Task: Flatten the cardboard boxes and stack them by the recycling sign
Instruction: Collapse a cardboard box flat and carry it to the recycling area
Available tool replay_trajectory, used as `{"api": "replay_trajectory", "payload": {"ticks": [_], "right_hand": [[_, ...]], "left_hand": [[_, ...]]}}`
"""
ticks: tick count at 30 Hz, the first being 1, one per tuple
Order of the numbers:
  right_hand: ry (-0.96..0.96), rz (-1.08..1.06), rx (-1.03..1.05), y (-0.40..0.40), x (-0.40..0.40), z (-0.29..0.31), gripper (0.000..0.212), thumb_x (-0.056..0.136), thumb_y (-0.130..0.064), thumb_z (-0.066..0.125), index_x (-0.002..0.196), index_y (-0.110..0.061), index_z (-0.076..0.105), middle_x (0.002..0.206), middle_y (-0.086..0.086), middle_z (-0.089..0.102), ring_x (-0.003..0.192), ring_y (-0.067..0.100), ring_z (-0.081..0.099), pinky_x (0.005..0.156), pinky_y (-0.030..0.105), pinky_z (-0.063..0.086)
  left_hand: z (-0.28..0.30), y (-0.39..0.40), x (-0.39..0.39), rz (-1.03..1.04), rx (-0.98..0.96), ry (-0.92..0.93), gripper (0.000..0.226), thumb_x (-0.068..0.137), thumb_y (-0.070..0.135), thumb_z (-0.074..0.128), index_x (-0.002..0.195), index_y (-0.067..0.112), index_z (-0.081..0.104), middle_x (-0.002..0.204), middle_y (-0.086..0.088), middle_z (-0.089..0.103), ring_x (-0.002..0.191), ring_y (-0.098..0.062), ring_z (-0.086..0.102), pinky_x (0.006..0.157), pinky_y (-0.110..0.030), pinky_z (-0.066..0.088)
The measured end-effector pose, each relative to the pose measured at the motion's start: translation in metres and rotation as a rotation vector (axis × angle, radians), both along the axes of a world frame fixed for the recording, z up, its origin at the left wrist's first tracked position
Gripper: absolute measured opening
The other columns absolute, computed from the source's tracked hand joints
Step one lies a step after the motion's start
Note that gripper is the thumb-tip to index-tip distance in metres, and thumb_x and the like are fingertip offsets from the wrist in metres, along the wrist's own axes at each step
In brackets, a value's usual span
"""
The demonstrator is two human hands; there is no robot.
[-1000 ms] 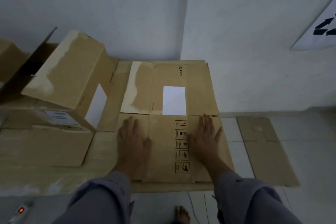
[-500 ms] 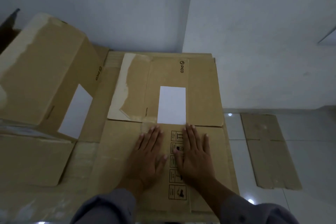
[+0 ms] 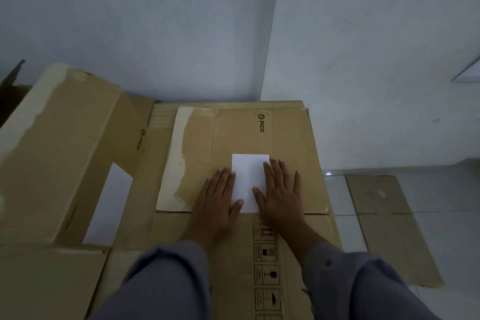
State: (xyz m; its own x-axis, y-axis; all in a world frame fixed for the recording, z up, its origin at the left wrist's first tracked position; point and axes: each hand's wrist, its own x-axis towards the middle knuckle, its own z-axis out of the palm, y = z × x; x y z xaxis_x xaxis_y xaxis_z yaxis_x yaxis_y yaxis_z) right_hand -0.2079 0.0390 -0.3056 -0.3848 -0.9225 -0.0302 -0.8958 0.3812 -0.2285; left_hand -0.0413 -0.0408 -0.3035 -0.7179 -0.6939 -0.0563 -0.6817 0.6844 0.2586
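Note:
A flattened brown cardboard box point(image 3: 293, 138) with a PICO logo and a white label point(image 3: 248, 176) lies in the middle, on top of more flat cardboard. My left hand point(image 3: 217, 202) and my right hand point(image 3: 280, 195) press flat on it, palms down, fingers apart, either side of the label. An unflattened box point(image 3: 62, 148) with torn tape and a white label stands tilted at the left. Another flat piece of cardboard point(image 3: 384, 226) lies on the tiled floor at the right. A corner of the recycling sign point(image 3: 467, 73) shows on the right wall.
White walls meet in a corner behind the cardboard stack. A dark open box edge point(image 3: 13, 86) shows at the far left. Pale floor tiles point(image 3: 337, 195) lie between the stack and the flat piece on the right.
Both hands slid forward from the handling-symbols panel onto the panel with the white label. The view moved closer and lower over the flat box.

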Motion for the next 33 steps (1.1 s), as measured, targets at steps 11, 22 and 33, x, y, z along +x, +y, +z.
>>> {"api": "replay_trajectory", "payload": {"ticks": [11, 22, 33], "right_hand": [[-0.033, -0.005, -0.008, -0.034, -0.008, -0.008, 0.078, 0.094, -0.063, 0.01, 0.155, -0.015, 0.006, 0.163, 0.002, 0.003, 0.15, 0.017, -0.003, 0.119, 0.048, -0.005], [0.144, -0.044, -0.084, -0.107, -0.067, -0.001, 0.065, 0.09, -0.061, 0.037, 0.133, -0.015, 0.05, 0.137, 0.011, 0.049, 0.126, 0.032, 0.045, 0.104, 0.047, 0.035], [0.081, -0.074, -0.011, -0.125, -0.083, -0.013, 0.075, 0.095, -0.063, 0.019, 0.156, -0.021, 0.005, 0.164, 0.002, 0.005, 0.15, 0.019, -0.001, 0.12, 0.052, 0.002]], "left_hand": [[-0.006, -0.03, -0.032, 0.047, -0.008, -0.004, 0.07, 0.097, 0.051, 0.026, 0.154, 0.011, 0.01, 0.162, -0.005, 0.002, 0.15, -0.017, -0.002, 0.119, -0.041, 0.01], [-0.003, -0.129, -0.058, -0.047, -0.133, -0.027, 0.066, 0.092, 0.045, 0.027, 0.149, 0.014, 0.031, 0.153, -0.007, 0.033, 0.141, -0.027, 0.031, 0.113, -0.043, 0.02], [-0.017, -0.157, -0.057, 0.01, -0.119, 0.001, 0.069, 0.093, 0.046, 0.018, 0.154, 0.013, 0.013, 0.162, -0.004, 0.008, 0.15, -0.018, 0.002, 0.121, -0.044, 0.007]]}}
